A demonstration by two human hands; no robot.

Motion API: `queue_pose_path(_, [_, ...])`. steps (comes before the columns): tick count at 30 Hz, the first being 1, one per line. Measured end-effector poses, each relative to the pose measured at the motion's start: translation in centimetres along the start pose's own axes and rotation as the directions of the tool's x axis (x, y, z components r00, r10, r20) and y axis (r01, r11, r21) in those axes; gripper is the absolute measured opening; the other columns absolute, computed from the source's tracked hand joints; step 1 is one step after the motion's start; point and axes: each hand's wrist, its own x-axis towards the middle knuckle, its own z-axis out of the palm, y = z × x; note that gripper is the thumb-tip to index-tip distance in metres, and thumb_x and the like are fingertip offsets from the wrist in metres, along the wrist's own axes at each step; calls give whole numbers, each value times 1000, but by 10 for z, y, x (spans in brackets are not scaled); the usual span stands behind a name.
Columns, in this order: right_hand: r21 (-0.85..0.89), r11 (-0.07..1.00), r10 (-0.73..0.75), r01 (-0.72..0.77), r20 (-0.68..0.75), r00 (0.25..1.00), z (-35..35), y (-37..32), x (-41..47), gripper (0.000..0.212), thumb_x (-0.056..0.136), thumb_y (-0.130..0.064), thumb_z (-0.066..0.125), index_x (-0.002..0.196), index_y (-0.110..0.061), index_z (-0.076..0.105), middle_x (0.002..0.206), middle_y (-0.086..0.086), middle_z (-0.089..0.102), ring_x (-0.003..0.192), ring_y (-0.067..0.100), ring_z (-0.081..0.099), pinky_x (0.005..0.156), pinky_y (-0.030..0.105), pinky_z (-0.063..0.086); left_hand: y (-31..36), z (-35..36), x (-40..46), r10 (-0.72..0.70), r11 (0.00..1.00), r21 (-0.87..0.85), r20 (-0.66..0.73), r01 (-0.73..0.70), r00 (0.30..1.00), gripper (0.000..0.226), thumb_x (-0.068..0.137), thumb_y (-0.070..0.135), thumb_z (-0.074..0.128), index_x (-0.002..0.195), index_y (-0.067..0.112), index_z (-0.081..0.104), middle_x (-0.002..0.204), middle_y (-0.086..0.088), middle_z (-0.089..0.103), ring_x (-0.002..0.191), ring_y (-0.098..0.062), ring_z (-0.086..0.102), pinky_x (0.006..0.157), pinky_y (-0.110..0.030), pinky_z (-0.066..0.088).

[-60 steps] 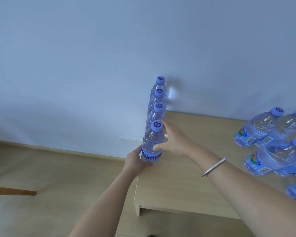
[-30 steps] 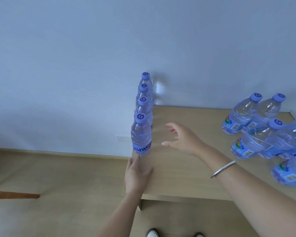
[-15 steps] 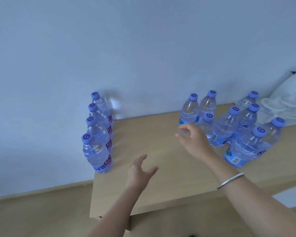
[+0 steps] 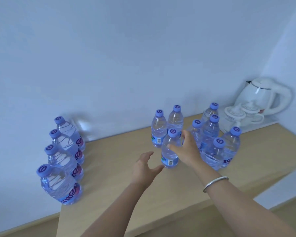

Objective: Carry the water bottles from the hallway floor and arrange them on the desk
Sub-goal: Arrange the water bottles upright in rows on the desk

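Observation:
Several clear water bottles with purple caps stand in a row [image 4: 61, 183] along the left edge of the wooden desk [image 4: 113, 190]. A loose cluster of more bottles [image 4: 212, 151] stands at the middle right. My right hand [image 4: 186, 149] wraps the front bottle of that cluster [image 4: 169, 158], with the thumb across its front and the fingers round its right side. The bottle stands upright on the desk. Just left of the bottle's base, my left hand [image 4: 143, 168] hovers with its fingers spread and holds nothing.
A white electric kettle [image 4: 261, 96] and white cups [image 4: 236, 115] sit on a tray at the desk's far right corner. A plain wall runs behind the desk. Bare desk top lies between the row and the cluster. The floor shows at bottom left.
Both hands left the row's front bottle and moved right as my view turned. My right hand has reached the cluster and closed round its front bottle. My left hand followed, open.

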Motion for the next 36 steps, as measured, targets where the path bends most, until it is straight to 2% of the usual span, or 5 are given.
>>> queue_pose_path(13, [93, 995, -51, 39, 131, 990, 14, 8, 14, 47, 72, -29, 77, 107, -30, 46, 101, -12, 58, 94, 10, 55, 76, 23, 40, 3, -5, 6, -59, 998, 10, -1, 59, 998, 69, 74, 38, 76, 134, 23, 46, 130, 12, 50, 112, -2, 48, 94, -28, 45])
queue_pose_path(22, [231, 970, -152, 70, 357, 922, -6, -21, 14, 43, 66, -31, 79, 104, -27, 58, 103, -7, 66, 99, 7, 62, 84, 28, 48, -16, -32, -5, -240, 814, -415, 396, 406, 886, 77, 74, 27, 78, 140, 25, 39, 138, 4, 48, 111, -6, 55, 88, -28, 42])
queue_pose_path(28, [468, 879, -355, 84, 528, 771, -22, -62, 10, 44, 62, -22, 73, 98, -3, 58, 89, 7, 65, 84, 19, 64, 79, 32, 49, -16, -52, -18, -50, 671, -563, 614, 482, 788, 86, 67, 24, 78, 140, 32, 35, 128, 8, 59, 119, -12, 54, 98, -31, 41])
queue_pose_path(32, [597, 803, -443, -7, 604, 663, -20, -76, 6, 36, 61, -21, 70, 96, -22, 64, 92, -2, 67, 91, 14, 64, 75, 23, 52, -1, -59, -26, 205, 645, -657, 641, 391, 740, 56, 66, 16, 70, 121, 12, 56, 106, -2, 65, 97, -17, 60, 91, -26, 46])
queue_pose_path(36, [597, 802, -479, 18, 624, 618, -14, -93, 0, 26, 65, -23, 67, 91, -20, 66, 91, 0, 61, 90, 19, 58, 77, 26, 49, 5, -64, -35, 233, 654, -694, 564, 302, 793, 40, 63, 15, 72, 103, 17, 67, 93, -1, 66, 85, -15, 61, 79, -23, 49])
